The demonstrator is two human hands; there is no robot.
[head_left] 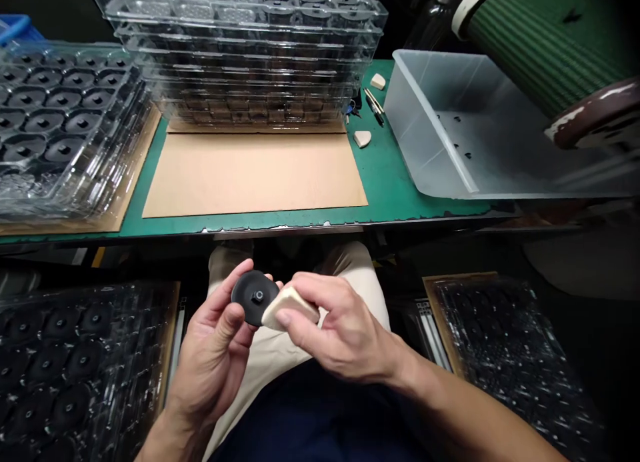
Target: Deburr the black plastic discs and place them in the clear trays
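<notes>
Above my lap, my left hand (217, 339) grips a round black disc (250, 292) by its edge, thumb in front and fingers behind. A small raised hub stands at the middle of the disc's face. Between the thumb and fingers of my right hand (340, 322) is a cream-coloured pad (293, 309), felt-like in look. One edge of this pad meets the right side of the disc. Part of the disc's rim is hidden behind the pad.
Stacked clear plastic trays (250, 69) stand on the green bench (385, 175) behind a cardboard sheet (255, 175). More disc-filled trays (55, 109) sit left, with others low on both sides. A translucent bin (425, 129) and green roller (560, 42) are at right. Cream pieces (363, 139) lie nearby.
</notes>
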